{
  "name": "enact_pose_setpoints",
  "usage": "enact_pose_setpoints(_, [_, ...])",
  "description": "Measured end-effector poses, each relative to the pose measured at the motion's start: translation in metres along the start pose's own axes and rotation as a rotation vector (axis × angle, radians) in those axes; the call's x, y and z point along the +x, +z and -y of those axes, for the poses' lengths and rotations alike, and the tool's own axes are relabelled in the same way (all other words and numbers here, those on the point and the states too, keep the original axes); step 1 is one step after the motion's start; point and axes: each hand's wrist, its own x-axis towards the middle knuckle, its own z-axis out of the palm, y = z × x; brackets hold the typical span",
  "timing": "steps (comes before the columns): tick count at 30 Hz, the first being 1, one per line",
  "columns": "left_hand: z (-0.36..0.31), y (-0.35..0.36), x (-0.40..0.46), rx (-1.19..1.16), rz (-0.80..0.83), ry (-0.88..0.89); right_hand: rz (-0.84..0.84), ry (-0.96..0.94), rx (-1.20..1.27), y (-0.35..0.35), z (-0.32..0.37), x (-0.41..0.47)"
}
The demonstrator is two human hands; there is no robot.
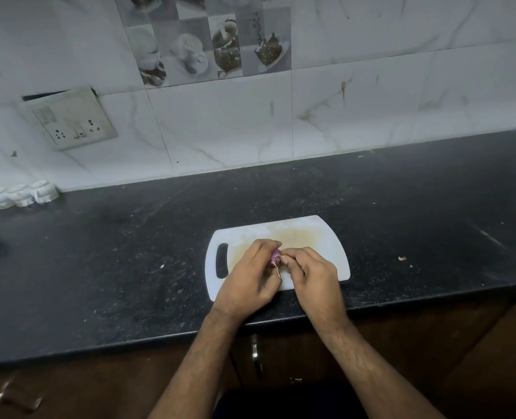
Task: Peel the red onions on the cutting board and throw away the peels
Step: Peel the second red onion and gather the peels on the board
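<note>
The left hand [252,275] holds a small round purple-red onion [275,256] with its fingers curled around it, just above the white plastic cutting board [326,237] near the front edge of the black stone counter [129,252]. The right hand [309,275] pinches a thin brown strip of peel [277,270] that hangs off the onion. I think the peeling is only partly done, no other onions show, and the peel is not thrown away yet.

Dim light; marble-tiled wall [371,95] with socket plate [69,117]; black counter [99,252].
</note>
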Motion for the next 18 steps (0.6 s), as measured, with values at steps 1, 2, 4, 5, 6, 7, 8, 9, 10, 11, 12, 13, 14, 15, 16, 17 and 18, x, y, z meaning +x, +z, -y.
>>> enact_pose_setpoints(1, [0.0002,-0.0001,0.0001,0.004,0.008,0.000,0.000,-0.003,-0.010,-0.0001,0.0001,-0.0004])
enact_pose_setpoints(2, [0.0005,-0.0003,0.0003,0.010,0.014,0.002,0.004,-0.006,-0.029,-0.0002,0.0005,-0.0005])
enact_pose_setpoints(4, [0.0012,-0.0002,0.0003,0.019,0.021,0.007,0.014,-0.008,-0.067,0.0003,0.0008,-0.0007])
enact_pose_setpoints(5, [0.0014,-0.0004,0.0005,0.022,0.023,0.009,0.013,-0.006,-0.075,0.0004,0.0012,-0.0008])
enact_pose_setpoints(6, [0.0017,-0.0005,0.0007,0.026,0.025,0.010,0.010,-0.002,-0.075,0.0005,0.0014,-0.0008])
enact_pose_setpoints(7, [0.0018,-0.0006,0.0009,0.030,0.026,0.012,0.009,-0.001,-0.071,0.0002,0.0013,-0.0009])
enact_pose_setpoints(8, [0.0018,-0.0007,0.0010,0.034,0.027,0.013,0.009,-0.002,-0.067,-0.0001,0.0011,-0.0010])
enact_pose_setpoints(9, [0.0015,-0.0011,0.0012,0.038,0.026,0.013,0.007,-0.003,-0.062,-0.0006,0.0008,-0.0012])
enact_pose_setpoints(10, [0.0013,-0.0014,0.0012,0.041,0.026,0.013,0.004,-0.005,-0.055,-0.0011,0.0005,-0.0015])
enact_pose_setpoints(11, [0.0011,-0.0015,0.0011,0.040,0.026,0.015,0.000,-0.005,-0.045,-0.0014,0.0003,-0.0018])
enact_pose_setpoints(12, [0.0008,-0.0015,0.0010,0.038,0.024,0.019,-0.005,-0.004,-0.036,-0.0017,0.0004,-0.0019])
enact_pose_setpoints(13, [0.0008,-0.0014,0.0008,0.037,0.020,0.023,-0.011,-0.003,-0.030,-0.0018,0.0005,-0.0020])
enact_pose_setpoints(14, [0.0007,-0.0012,0.0008,0.037,0.014,0.027,-0.015,-0.002,-0.027,-0.0016,0.0005,-0.0018])
enact_pose_setpoints(15, [0.0006,-0.0011,0.0010,0.038,0.008,0.030,-0.018,0.000,-0.024,-0.0014,0.0005,-0.0015])
enact_pose_setpoints(16, [0.0002,-0.0010,0.0012,0.038,0.002,0.033,-0.022,0.011,-0.020,-0.0010,0.0002,-0.0012])
enact_pose_setpoints(17, [-0.0007,-0.0010,0.0014,0.034,-0.005,0.038,-0.028,0.030,-0.014,-0.0009,-0.0003,-0.0008])
enact_pose_setpoints(18, [-0.0020,-0.0009,0.0012,0.027,-0.010,0.043,-0.036,0.052,-0.002,-0.0008,-0.0007,-0.0002])
